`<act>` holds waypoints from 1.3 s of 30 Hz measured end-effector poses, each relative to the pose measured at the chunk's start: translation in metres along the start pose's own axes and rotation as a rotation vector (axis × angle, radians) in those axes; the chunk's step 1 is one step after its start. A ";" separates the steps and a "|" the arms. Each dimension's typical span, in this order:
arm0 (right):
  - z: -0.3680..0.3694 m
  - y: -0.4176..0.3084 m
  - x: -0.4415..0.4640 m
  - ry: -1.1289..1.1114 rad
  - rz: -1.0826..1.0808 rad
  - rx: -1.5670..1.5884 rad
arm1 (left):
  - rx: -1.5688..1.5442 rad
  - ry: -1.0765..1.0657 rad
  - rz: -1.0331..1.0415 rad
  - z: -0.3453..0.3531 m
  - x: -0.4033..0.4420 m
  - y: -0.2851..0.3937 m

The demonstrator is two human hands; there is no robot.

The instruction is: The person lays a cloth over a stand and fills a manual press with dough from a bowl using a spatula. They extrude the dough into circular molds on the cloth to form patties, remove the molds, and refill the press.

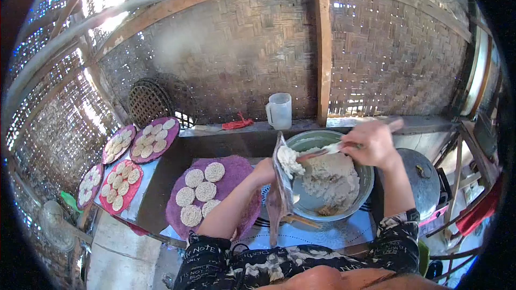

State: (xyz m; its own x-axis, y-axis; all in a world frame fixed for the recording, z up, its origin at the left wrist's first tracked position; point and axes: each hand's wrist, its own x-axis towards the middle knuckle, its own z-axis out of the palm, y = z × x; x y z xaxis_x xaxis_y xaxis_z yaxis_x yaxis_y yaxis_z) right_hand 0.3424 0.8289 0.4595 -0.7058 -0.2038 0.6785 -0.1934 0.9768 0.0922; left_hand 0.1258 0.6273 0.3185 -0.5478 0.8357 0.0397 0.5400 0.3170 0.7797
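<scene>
My left hand [263, 172] is closed on a flat piece covered in clear plastic [283, 183], tilted on edge by the basin's left rim. A wooden handle-like part [274, 220] hangs below it. A lump of white, grainy dough [289, 161] rests against the plastic. My right hand [374, 143] grips a wooden spatula [317, 153], its blade touching the lump. Beneath lies a wide green basin [366, 193] holding more pale, crumbly dough [336, 180] and a small brown clump [325, 210]. Left of my left hand, round white cakes [205, 191] lie on a purple mat [244, 169].
Several trays of round cakes, among them a red one [130, 196], stand at the left. A woven basket [149, 102] leans on the wall. Behind the basin are a plastic jug [279, 110] and a red bag [237, 124]. A lidded pot [416, 182] stands right.
</scene>
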 end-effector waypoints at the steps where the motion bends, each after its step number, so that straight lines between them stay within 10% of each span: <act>1: -0.008 0.004 -0.004 0.053 0.064 0.017 | -0.117 0.002 -0.018 -0.006 0.000 -0.004; 6: -0.004 -0.008 -0.006 0.037 0.026 -0.012 | -0.416 0.075 -0.124 0.007 0.013 -0.022; 15: 0.032 -0.025 0.013 -0.137 -0.117 -0.033 | 0.348 -0.018 -0.010 0.013 -0.001 0.028; 25: -0.018 -0.005 0.004 0.187 0.121 -0.029 | 0.197 0.037 -0.011 -0.013 -0.011 0.015; 39: 0.034 -0.045 0.007 -0.124 -0.161 -0.108 | 0.331 -0.031 -0.002 0.012 0.002 0.012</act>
State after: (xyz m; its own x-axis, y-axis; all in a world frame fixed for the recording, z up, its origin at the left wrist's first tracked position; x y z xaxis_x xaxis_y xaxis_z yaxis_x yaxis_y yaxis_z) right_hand 0.3228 0.7817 0.4353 -0.7511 -0.3578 0.5548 -0.2411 0.9310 0.2741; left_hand 0.1383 0.6382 0.3203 -0.5321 0.8465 0.0159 0.7204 0.4429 0.5337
